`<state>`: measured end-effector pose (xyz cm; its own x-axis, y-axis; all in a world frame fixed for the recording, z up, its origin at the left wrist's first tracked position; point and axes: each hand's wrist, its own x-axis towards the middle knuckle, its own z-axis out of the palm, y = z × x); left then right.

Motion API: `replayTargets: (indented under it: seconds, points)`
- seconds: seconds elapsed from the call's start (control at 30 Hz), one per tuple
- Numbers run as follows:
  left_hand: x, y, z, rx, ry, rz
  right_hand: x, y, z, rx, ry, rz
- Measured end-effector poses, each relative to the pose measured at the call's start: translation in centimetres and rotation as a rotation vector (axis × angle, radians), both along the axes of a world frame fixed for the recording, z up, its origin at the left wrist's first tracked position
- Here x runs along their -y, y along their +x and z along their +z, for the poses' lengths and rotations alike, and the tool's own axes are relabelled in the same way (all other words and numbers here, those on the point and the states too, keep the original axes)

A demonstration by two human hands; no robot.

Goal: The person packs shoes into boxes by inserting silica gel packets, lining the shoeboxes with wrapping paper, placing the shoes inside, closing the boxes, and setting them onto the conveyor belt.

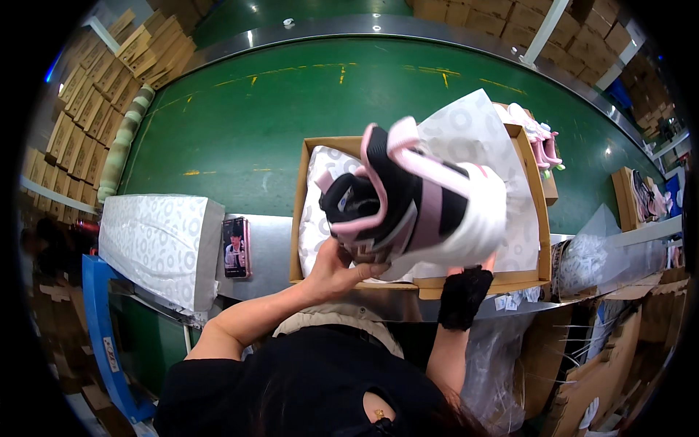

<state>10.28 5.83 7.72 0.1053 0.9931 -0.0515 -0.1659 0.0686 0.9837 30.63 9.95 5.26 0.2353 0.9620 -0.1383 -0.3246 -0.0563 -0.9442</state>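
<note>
Closest to my head is a high-topped sneaker [431, 213] in pink, black and white, held above an open cardboard box [298, 218]. Its long axis runs mainly from left to right, roughly along the box's long side, with the ankle opening toward my left and the blurred white end toward my right. My left hand [333, 272] grasps it from the near side by the ankle end, thumb along the lower edge. My right hand [491, 263] is under the white end, a fuzzy black cuff [463, 300] around its wrist; the shoe hides most of the fingers, so I cannot tell how firmly they close. Both hands are on my side of the shoe, the left nearer its opening, the right nearer the white end. Below, patterned tissue paper [466, 124] lines the box and one sheet stands up past its far side. To the left on the desk [240, 131] lie a phone [236, 251] and, just beside it, a paper-covered block [156, 244]. More pink-and-white shoes [542, 146] sit beyond the box's right side, and stacked cartons [84, 124] rise past the desk at far left.
</note>
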Motion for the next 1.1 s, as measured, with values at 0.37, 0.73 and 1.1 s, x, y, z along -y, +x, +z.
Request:
replayTargets:
  seconds: [0.37, 0.73, 1.1]
  points:
    - [-6.6, 4.3, -9.0, 0.497, -0.833, 0.247, 8.6, 4.2, -2.8, 0.345, -0.166, 0.453]
    - [-6.3, -3.5, -6.5, 0.734, -0.65, 0.003, 0.6, -0.7, -3.8, 0.244, 0.206, -0.016]
    - [-9.0, -5.0, -8.4, 0.393, -0.148, 0.223, 3.1, -5.2, -4.5, 1.123, 0.627, -0.017]
